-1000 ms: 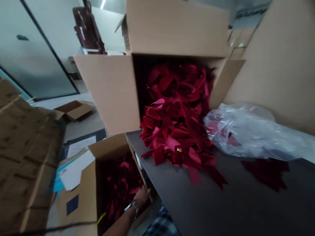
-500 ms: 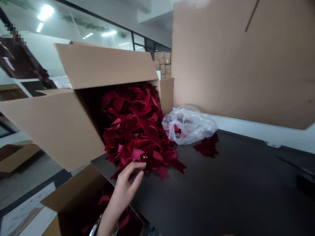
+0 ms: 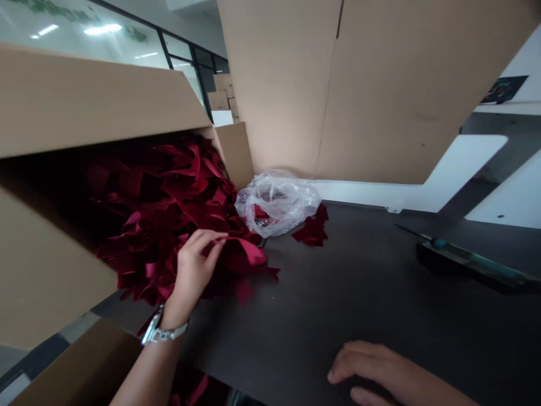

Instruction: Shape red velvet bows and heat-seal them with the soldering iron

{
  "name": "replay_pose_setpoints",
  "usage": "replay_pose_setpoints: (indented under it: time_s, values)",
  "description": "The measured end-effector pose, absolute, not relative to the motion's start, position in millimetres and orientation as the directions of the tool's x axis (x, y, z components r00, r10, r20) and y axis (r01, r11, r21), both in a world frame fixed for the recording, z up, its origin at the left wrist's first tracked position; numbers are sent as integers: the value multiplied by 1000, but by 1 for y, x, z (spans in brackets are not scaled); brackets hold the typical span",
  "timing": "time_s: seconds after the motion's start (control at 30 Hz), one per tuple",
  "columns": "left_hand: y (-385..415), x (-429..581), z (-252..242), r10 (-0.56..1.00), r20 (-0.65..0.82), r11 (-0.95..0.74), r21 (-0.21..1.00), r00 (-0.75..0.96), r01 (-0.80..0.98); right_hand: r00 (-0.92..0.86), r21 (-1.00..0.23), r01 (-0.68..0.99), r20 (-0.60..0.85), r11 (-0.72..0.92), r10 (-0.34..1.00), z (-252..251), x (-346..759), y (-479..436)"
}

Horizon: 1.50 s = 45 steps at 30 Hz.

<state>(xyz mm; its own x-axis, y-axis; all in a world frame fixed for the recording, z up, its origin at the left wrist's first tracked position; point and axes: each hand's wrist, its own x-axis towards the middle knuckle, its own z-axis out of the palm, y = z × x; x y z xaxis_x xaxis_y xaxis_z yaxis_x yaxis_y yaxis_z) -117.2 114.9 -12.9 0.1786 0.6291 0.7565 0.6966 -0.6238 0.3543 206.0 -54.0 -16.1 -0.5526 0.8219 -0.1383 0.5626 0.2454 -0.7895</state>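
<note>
Left hand (image 3: 192, 270), silver watch (image 3: 158, 334) at the wrist, fingertips pinched on a red ribbon bow (image 3: 247, 252) at the near right edge of a heap of red bows (image 3: 160, 192). Heap lying half inside a cardboard box (image 3: 84, 96) tipped on its side at the left, half on a dark table (image 3: 359, 282). Clear plastic bag (image 3: 276, 200) just beyond, further right. Right hand (image 3: 380, 372) at the near edge, palm down on the table, fingers loosely extended, nothing in it

We saw a dark desk (image 3: 380, 293) running far toward tall cardboard panels (image 3: 380, 84). At the far left stood a dark-framed glass partition (image 3: 186, 56), with bright ceiling strip lights (image 3: 99, 28) above; white panels (image 3: 460, 163) stood far right.
</note>
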Motion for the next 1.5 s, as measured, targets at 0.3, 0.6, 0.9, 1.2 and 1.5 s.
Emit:
replay_pose_setpoints:
  time_s: [0.3, 0.6, 0.9, 1.2, 1.5]
  values:
    - [115, -51, 48, 746, 664, -651, 718, 37, 247, -396, -758, 495, 239, 426, 886, -14, 196, -8]
    - [96, 24, 27, 919, 58, 72, 947, 391, -312, -129, -820, 408, 384, 402, 914, -24, 185, 16]
    - [134, 19, -30, 884, 51, -36, 999, 465, -39, -607, -945, 222, 59, 241, 793, -4, 240, -2]
    - [184, 60, -71, 757, 266, -651, 393, 597, 650, -434, -861, 507, -201, 54, 878, -71, 270, 23]
    - [196, 61, -78, 795, 251, -601, 203, 552, 773, -145, -756, 625, 133, 195, 980, -65, 269, 20]
